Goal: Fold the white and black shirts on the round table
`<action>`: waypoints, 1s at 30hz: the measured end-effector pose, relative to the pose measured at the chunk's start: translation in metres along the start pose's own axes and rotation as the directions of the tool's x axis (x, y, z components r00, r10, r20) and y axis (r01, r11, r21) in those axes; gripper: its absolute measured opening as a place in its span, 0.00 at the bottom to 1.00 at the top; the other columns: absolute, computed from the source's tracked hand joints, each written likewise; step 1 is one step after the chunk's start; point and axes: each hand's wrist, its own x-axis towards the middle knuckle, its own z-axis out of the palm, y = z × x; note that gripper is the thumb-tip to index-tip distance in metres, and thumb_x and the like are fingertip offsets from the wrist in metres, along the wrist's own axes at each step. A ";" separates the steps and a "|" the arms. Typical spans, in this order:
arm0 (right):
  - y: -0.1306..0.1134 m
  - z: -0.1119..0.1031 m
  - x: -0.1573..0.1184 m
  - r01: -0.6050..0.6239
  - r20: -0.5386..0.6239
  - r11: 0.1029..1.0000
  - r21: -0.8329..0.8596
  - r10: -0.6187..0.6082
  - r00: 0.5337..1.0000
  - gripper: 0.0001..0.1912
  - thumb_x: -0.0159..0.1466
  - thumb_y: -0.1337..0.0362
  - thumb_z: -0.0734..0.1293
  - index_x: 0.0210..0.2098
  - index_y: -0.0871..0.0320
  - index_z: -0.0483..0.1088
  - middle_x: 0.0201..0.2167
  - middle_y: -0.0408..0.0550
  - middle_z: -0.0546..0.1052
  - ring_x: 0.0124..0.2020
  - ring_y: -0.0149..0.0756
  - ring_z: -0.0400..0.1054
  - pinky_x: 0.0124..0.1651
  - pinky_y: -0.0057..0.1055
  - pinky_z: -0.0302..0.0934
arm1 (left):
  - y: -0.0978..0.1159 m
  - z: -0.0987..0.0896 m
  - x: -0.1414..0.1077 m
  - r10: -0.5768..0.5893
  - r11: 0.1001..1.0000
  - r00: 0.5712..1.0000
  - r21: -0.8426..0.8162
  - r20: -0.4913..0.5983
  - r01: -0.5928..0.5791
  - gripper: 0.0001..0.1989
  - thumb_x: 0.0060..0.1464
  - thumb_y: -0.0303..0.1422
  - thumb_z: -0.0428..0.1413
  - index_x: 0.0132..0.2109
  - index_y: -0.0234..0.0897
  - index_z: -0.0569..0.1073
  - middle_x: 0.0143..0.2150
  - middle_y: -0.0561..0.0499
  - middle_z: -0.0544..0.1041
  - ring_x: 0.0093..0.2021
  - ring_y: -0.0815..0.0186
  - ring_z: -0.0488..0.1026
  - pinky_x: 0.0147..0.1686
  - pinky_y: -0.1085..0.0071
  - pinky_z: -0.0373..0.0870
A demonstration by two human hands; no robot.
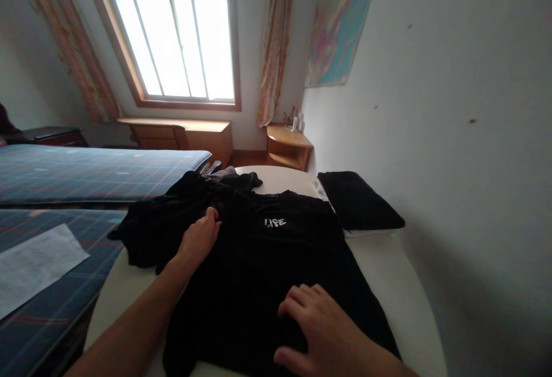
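Observation:
A black T-shirt with white lettering on its chest lies spread over the round white table, neckline at the far side. At the shirt's upper left, my left hand is closed, its fingers pinching the black cloth near the shoulder. My right hand rests over the lower right of the shirt, thumb and fingers spread apart, with nothing gripped. Beside my left hand, a heap of dark crumpled clothes covers the table's left side. A folded black garment lies at the far right on something white.
To the left are beds with blue plaid mattresses, and a printed paper sheet lies on the nearer one. The wall runs close along the right. Beyond the table stand a small wooden shelf unit and a wooden desk.

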 end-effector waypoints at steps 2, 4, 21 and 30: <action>-0.005 0.017 -0.001 0.096 0.057 0.995 -0.032 -0.095 0.994 0.27 0.52 0.43 0.76 0.43 0.53 0.73 0.41 0.45 0.78 0.41 0.43 0.71 0.45 0.37 0.60 | -0.001 0.003 0.004 0.005 1.000 0.999 -0.028 -0.045 -0.007 0.07 0.68 0.35 0.46 0.49 0.38 0.62 0.41 0.44 0.79 0.39 0.54 0.80 0.34 0.67 0.69; -0.004 0.030 -0.001 0.174 0.072 0.981 -0.081 -0.168 0.983 0.24 0.54 0.47 0.76 0.43 0.53 0.72 0.40 0.44 0.78 0.39 0.41 0.71 0.41 0.34 0.58 | -0.002 0.007 0.008 0.014 0.999 0.997 -0.049 -0.082 -0.018 0.06 0.68 0.35 0.47 0.47 0.39 0.62 0.40 0.46 0.79 0.38 0.55 0.80 0.33 0.68 0.68; -0.007 0.006 0.005 0.081 -0.171 0.988 -0.128 -0.102 0.980 0.14 0.62 0.65 0.72 0.48 0.51 0.72 0.44 0.44 0.77 0.45 0.39 0.69 0.51 0.38 0.57 | 0.005 0.007 0.019 -0.066 0.998 0.988 -0.032 -0.141 0.062 0.11 0.68 0.40 0.45 0.44 0.40 0.67 0.39 0.47 0.79 0.37 0.56 0.79 0.32 0.69 0.66; -0.003 0.008 0.020 0.075 -0.095 0.973 -0.220 -0.098 0.991 0.06 0.61 0.73 0.68 0.33 0.55 0.71 0.34 0.43 0.76 0.38 0.36 0.67 0.47 0.36 0.54 | -0.004 0.009 0.015 0.016 0.991 0.993 -0.129 -0.120 -0.032 0.05 0.61 0.29 0.49 0.43 0.42 0.68 0.43 0.50 0.78 0.38 0.60 0.77 0.34 0.70 0.65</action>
